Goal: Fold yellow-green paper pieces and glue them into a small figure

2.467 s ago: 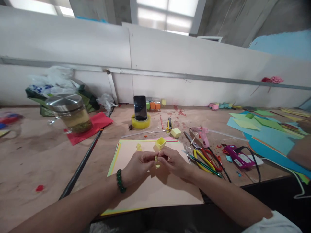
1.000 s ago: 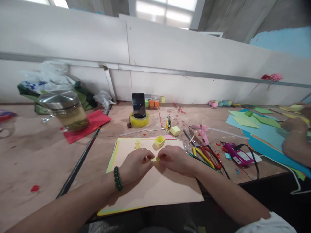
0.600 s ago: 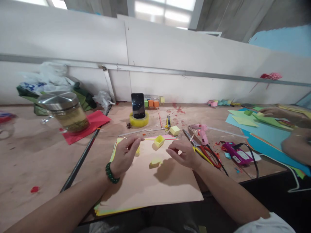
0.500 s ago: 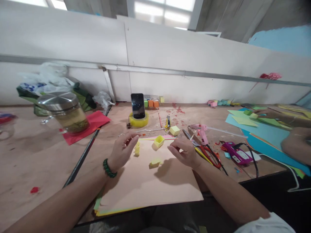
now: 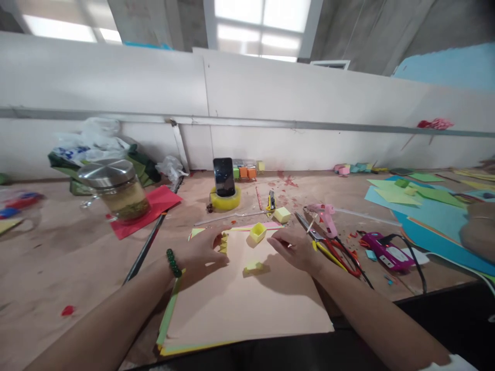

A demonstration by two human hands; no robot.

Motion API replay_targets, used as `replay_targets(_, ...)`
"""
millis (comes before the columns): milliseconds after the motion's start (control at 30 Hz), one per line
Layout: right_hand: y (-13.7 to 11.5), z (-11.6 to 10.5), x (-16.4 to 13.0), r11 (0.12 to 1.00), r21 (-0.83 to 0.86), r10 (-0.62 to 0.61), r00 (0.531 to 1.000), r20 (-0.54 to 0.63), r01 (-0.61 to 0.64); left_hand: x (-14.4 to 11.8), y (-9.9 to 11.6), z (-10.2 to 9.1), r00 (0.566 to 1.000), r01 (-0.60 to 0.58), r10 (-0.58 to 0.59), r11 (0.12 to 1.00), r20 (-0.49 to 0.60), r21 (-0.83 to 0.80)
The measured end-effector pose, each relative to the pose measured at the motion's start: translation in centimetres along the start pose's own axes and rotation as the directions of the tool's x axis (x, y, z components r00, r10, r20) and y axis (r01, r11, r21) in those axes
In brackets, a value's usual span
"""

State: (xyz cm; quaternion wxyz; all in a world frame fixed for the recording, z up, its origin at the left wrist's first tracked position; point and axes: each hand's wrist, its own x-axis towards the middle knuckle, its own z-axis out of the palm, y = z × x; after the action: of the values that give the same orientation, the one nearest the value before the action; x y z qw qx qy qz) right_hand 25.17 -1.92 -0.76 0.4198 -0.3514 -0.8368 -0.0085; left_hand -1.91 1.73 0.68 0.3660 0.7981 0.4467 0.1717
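My left hand (image 5: 204, 251), with a green bead bracelet on the wrist, lies at the left of a pale paper stack (image 5: 232, 309). Its thumb and fingers are apart, at the near and far ends of a small zigzag-folded yellow paper strip (image 5: 223, 244); I cannot tell whether they touch it. Held over the stack's right side, my right hand (image 5: 296, 248) is loosely curled, nothing visible in it. Just left of its fingertips stands an open yellow paper box (image 5: 258, 233). A small yellow paper piece (image 5: 253, 267) lies between both hands.
Scissors (image 5: 332, 250), a pink glue gun (image 5: 325, 217) and a purple power strip (image 5: 389, 251) lie right. Ahead are a pale yellow cube (image 5: 281, 214), a cutter (image 5: 271, 200) and a phone (image 5: 224, 178) in a tape roll (image 5: 225, 201). A glass jar (image 5: 119, 193) stands left.
My left hand has lowered around the zigzag strip, its thumb now at the strip's near end. The right hand stays beside the box. The view has tilted up slightly.
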Motion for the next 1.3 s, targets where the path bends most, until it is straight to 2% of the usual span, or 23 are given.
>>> replay_targets(100, 0.3, -0.1, 0.0, 0.997, 0.017, 0.08, 0.997, -0.001, -0.08, -0.2, 0.6, 0.2, 0.998, 0.025, -0.022, 0.999, -0.056, 0.045)
replay_targets(200, 0.5, -0.1, 0.3, 0.973, 0.073, 0.224, 0.974, -0.039, -0.22, -0.3, 0.9, 0.4, 0.996, 0.028, -0.026, 0.999, -0.091, 0.018)
replay_targets(267, 0.5, 0.0, 0.5, 0.958, 0.085, 0.277, 0.96, -0.032, -0.274, -0.2, 1.0, 0.5, 0.991, 0.041, -0.043, 0.999, -0.124, -0.021)
replay_targets(400, 0.5, 0.4, 0.7, 0.963, 0.107, 0.247, 0.969, 0.027, -0.249, -0.1, 1.5, 0.5, 0.977, 0.048, -0.084, 0.983, -0.198, -0.178)
replay_targets(533, 0.0, 0.7, 0.5, 0.95, 0.216, 0.226, 0.974, 0.022, -0.226, -0.4, 2.6, 0.6, 0.971, 0.031, -0.118, 0.924, -0.207, -0.381)
replay_targets(633, -1.0, 1.1, 0.2, 0.933, 0.312, 0.186, 0.983, 0.001, -0.177, -0.7, 3.3, 1.7, 0.973, 0.039, -0.145, 0.87, -0.179, -0.491)
replay_targets(733, -2.1, 1.8, -0.2, 0.926, 0.36, 0.111, 0.993, 0.038, -0.117, -0.6, 4.1, 3.2, 0.978, 0.056, -0.159, 0.825, -0.135, -0.562)
replay_targets(800, -2.5, 2.3, -0.3, 0.941, 0.326, 0.084, 0.995, 0.046, -0.094, -0.4, 4.8, 4.0, 0.985, 0.073, -0.155, 0.779, -0.079, -0.623)
replay_targets(900, -2.6, 2.3, -0.2, 0.962, 0.26, 0.085, 0.996, -0.014, -0.078, -0.1, 6.0, 4.3, 0.993, 0.1, -0.11, 0.701, 0.031, -0.706)
replay_targets(1000, -2.6, 1.3, 0.2, 0.96, 0.276, 0.05, 0.998, -0.04, -0.037, -0.2, 6.7, 4.2, 0.992, 0.123, -0.1, 0.692, 0.074, -0.712)
replay_targets(1100, -3.0, 0.2, 0.4, 0.941, 0.336, 0.042, 0.999, 0.021, -0.046, -0.9, 7.0, 4.7, 0.987, 0.16, -0.125, 0.673, 0.102, -0.722)
replay_targets(1233, -4.0, 0.0, 0.0, 0.886, 0.439, 0.084, 0.983, 0.164, -0.149, -2.4, 7.4, 5.6, 0.977, 0.211, -0.142, 0.593, 0.157, -0.777)
replay_targets(1300, -4.4, 0.3, -0.3, 0.883, 0.446, 0.084, 0.984, 0.156, -0.146, -3.0, 7.7, 5.7, 0.978, 0.208, -0.135, 0.591, 0.159, -0.78)
